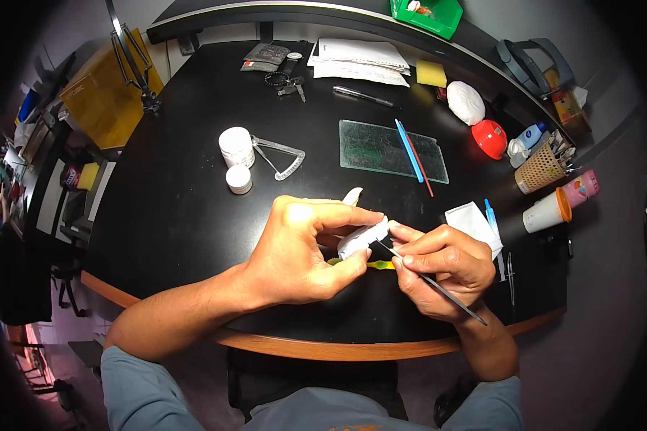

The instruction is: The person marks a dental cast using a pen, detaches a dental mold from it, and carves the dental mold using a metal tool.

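My left hand (302,248) is closed around a small white plaster-like block (363,240), gripping it between thumb and fingers over the black desk. In my right hand (449,267) is a thin dark metal carving tool (449,296), held like a pen. Its tip meets or nearly meets the block's right side; I cannot tell which. Behind my left hand, a cream-coloured piece (353,195) shows in part. A yellow-green handled item (381,265) lies under my hands, mostly hidden.
Two white jars (236,147) and a metal caliper (292,171) stand left of centre. Beyond my hands lies a glass slab (374,147) with blue and red sticks. Tweezers (510,279), a paper sheet (474,224), an orange-lidded cup (545,212) and a tool basket (539,171) are rightward.
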`<state>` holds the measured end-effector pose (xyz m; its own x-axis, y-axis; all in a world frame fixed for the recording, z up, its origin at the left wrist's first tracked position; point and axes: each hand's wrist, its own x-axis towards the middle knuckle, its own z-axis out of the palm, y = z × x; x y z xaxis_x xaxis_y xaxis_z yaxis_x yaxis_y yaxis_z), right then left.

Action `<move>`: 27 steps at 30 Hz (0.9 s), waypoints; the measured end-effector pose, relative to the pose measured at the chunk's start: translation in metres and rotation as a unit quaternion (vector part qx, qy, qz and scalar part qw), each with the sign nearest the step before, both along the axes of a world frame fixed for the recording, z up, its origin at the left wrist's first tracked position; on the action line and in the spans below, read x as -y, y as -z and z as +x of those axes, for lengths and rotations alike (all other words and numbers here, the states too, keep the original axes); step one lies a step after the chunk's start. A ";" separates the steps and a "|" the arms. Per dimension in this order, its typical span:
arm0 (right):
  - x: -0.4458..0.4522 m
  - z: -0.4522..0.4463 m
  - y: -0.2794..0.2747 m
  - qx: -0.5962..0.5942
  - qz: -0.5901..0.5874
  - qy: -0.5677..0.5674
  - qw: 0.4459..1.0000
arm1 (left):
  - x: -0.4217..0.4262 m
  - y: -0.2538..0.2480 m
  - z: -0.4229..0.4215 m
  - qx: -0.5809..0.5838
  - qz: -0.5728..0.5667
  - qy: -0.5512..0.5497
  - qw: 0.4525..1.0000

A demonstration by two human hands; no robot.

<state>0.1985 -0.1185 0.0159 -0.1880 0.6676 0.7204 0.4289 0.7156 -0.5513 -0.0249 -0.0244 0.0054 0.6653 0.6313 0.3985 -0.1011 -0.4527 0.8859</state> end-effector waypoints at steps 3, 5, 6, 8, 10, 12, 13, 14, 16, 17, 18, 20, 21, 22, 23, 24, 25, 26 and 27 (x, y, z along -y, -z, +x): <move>0.002 0.000 -0.003 0.009 -0.003 0.002 1.000 | -0.001 0.002 0.001 0.004 0.021 -0.010 1.000; 0.001 0.000 -0.002 0.008 -0.002 0.001 1.000 | 0.000 0.001 0.001 0.006 0.005 -0.003 1.000; 0.001 0.001 -0.001 0.005 0.001 0.002 1.000 | 0.001 0.001 0.001 0.006 -0.005 0.000 1.000; 0.002 0.001 0.000 0.000 0.001 0.006 1.000 | 0.002 0.004 0.001 0.018 -0.029 0.013 0.999; 0.003 0.000 -0.001 -0.002 0.001 0.009 1.000 | 0.002 0.004 0.002 0.024 -0.048 0.021 0.998; 0.002 0.000 -0.001 -0.007 0.003 0.003 1.000 | 0.003 0.003 0.001 0.022 -0.068 0.028 0.997; 0.002 0.001 -0.001 -0.009 0.004 0.001 1.000 | 0.003 0.003 0.001 0.023 -0.073 0.035 0.996; 0.002 0.001 -0.001 -0.013 0.005 0.001 1.000 | 0.003 0.002 0.001 0.024 -0.079 0.041 0.996; 0.003 0.001 -0.001 -0.020 0.006 0.001 1.000 | 0.002 0.002 0.001 0.033 -0.103 0.059 0.992; 0.003 0.001 -0.001 -0.023 0.007 0.001 1.000 | 0.002 0.003 0.001 0.042 -0.122 0.071 0.989; 0.004 0.000 -0.003 -0.026 0.007 0.002 1.000 | 0.003 0.003 0.001 0.049 -0.142 0.083 0.985; 0.003 0.000 -0.004 -0.031 0.011 0.001 0.999 | 0.005 0.002 0.002 0.055 -0.162 0.090 0.981; 0.003 0.000 -0.004 -0.033 0.015 -0.001 0.999 | 0.006 0.001 0.003 0.058 -0.171 0.093 0.979; 0.002 0.000 -0.004 -0.035 0.019 -0.004 0.999 | 0.006 0.001 0.003 0.058 -0.166 0.097 0.980; 0.003 0.000 -0.004 -0.034 0.016 -0.004 0.999 | 0.006 0.001 0.003 0.058 -0.161 0.101 0.980; 0.003 0.001 -0.005 -0.033 0.015 -0.004 0.999 | 0.006 0.001 0.002 0.058 -0.155 0.104 0.981; 0.003 0.001 -0.005 -0.032 0.013 -0.005 0.999 | 0.006 0.000 0.002 0.054 -0.159 0.108 0.980; 0.003 0.002 -0.005 -0.034 0.013 -0.005 0.999 | 0.005 -0.001 0.002 0.049 -0.164 0.112 0.979; 0.003 0.002 -0.005 -0.036 0.013 -0.005 0.999 | 0.005 -0.001 0.001 0.045 -0.170 0.115 0.978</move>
